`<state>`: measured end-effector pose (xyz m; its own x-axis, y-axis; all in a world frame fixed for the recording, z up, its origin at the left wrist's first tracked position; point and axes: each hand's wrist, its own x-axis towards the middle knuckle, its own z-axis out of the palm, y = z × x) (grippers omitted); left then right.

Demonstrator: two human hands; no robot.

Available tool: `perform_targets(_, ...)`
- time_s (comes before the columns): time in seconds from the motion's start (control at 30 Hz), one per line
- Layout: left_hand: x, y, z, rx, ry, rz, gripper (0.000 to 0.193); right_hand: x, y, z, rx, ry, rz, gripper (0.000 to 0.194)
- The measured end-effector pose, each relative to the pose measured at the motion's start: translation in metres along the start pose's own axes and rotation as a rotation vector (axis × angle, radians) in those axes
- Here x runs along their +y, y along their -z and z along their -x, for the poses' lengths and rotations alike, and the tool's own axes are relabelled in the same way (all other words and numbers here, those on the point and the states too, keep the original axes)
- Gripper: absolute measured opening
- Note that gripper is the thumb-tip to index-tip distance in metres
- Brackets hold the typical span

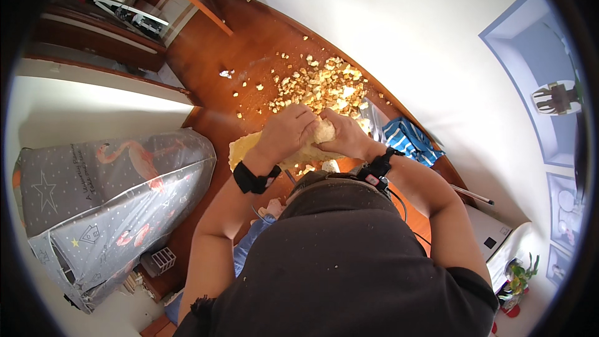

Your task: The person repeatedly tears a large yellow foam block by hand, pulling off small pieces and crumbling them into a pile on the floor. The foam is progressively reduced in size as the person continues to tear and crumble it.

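Note:
Both of my hands meet in front of my waist around a pale yellow foam-like chunk (324, 131). My left hand (286, 131) presses on its left side, and my right hand (345, 135) grips it from the right. Below my hands lies a larger pale yellow slab (243, 147) of similar look, partly hidden by my left hand and forearm. Just beyond my hands, a pile of torn yellow and brownish crumbs (323, 86) covers part of the wooden floor. The exact material of the chunk cannot be told.
A blue and white striped cloth (407, 138) lies by the wall at right. At left stands a grey flamingo-print fabric cover (126, 173). A wooden door (196, 2) stands at the top, and a crumpled scrap (227, 74) lies on the floor.

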<state>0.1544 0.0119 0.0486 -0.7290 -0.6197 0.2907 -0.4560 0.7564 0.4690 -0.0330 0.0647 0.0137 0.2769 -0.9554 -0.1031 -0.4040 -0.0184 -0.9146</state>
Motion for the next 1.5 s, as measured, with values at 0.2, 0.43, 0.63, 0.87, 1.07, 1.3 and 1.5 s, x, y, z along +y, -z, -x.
perform_targets(0.2, -0.013, 0.001, -0.005, 0.304, 0.57, 0.614, 0.019, -0.019, 0.0, -0.015, 0.208, 0.111, -0.044, 0.05)
perform_targets(0.43, -0.031, -0.025, -0.012, 0.561, 0.496, 0.533, 0.022, -0.029, 0.01, -0.017, 0.253, -0.036, 0.128, 0.05)
perform_targets(0.63, -0.025, -0.033, -0.02, 0.539, 0.816, 0.975, 0.024, -0.03, 0.02, -0.007, 0.234, -0.063, 0.191, 0.056)
perform_targets(0.87, 0.005, -0.044, -0.027, 0.412, 0.647, 1.027, 0.024, -0.033, 0.032, -0.01, 0.307, 0.195, 0.663, 0.066)
perform_targets(1.07, 0.0, -0.052, -0.027, 0.644, 0.719, 1.415, 0.021, -0.021, 0.014, -0.02, 0.273, 0.007, 0.466, 0.035)
perform_targets(1.3, -0.105, -0.006, 0.022, 0.87, 0.758, 1.521, 0.025, 0.001, 0.014, -0.003, 0.387, 0.052, 0.423, 0.028)
perform_targets(1.5, -0.097, -0.027, 0.051, 0.139, 0.68, 0.068, 0.04, 0.012, 0.027, 0.007, 0.454, 0.117, 0.448, 0.028)
